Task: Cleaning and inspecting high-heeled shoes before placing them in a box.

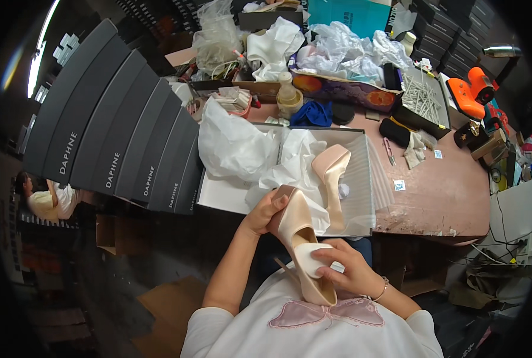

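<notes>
A pale pink satin high-heeled shoe is tilted in front of my chest, its toe pointing away and its thin heel to the left. My left hand is closed around the toe. At the shoe's opening my right hand pinches a rounded white pad, thumb and fingers on its right side. Part of the pad lies inside the shoe, so its full shape is hidden. Beyond my hands, a second matching shoe lies in an open shoebox with crumpled white tissue paper.
Dark shoeboxes rise in a stack left of the open box. Along the table's back sit a blue cloth, a plastic bottle and a tray of white sticks. Tweezers lie on the pink tabletop. Another person is far left.
</notes>
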The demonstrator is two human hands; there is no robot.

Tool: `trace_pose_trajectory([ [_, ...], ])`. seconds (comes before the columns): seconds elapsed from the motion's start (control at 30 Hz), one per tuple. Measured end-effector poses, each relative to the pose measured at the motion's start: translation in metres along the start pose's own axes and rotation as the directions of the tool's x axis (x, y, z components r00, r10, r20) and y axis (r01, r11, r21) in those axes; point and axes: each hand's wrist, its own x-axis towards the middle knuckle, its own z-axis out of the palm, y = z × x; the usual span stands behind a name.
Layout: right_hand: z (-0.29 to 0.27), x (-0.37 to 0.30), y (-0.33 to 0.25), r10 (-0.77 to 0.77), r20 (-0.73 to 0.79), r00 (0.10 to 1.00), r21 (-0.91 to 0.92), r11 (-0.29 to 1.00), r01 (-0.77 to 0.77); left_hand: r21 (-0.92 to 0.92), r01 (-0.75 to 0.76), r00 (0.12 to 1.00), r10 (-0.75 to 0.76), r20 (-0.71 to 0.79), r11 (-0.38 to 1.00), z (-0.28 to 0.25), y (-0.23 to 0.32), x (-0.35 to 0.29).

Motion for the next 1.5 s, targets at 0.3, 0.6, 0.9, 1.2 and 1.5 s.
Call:
trace_pose_trajectory([
  [0.3,-0.001,-0.002,-0.009,-0.201,0.181,0.963,-0.587,0.764,0.269,0.074,0.1,0.995,-0.1,-0.003,0.992,0.016,0.005,0.002],
  [0.6,0.018,0.023,0.012,-0.448,-0.089,0.89,-0.524,0.781,0.341,0.16,0.132,0.991,-0.127,-0.041,0.978,0.031,0.016,0.007],
  [0.9,0.023,0.037,0.017,-0.314,-0.071,0.947,-0.606,0.768,0.208,0.166,0.093,0.992,-0.077,-0.1,0.982,0.023,0.013,0.0],
  [1.2,0.02,0.026,0.009,0.057,0.08,0.995,-0.752,0.659,0.023,0.248,0.082,0.995,-0.064,-0.08,0.965,0.028,0.014,-0.006],
  [1.5,0.01,0.031,0.017,-0.334,0.018,0.942,-0.576,0.767,0.283,0.204,0.083,0.994,-0.066,-0.089,0.975,0.028,0.017,-0.007],
])
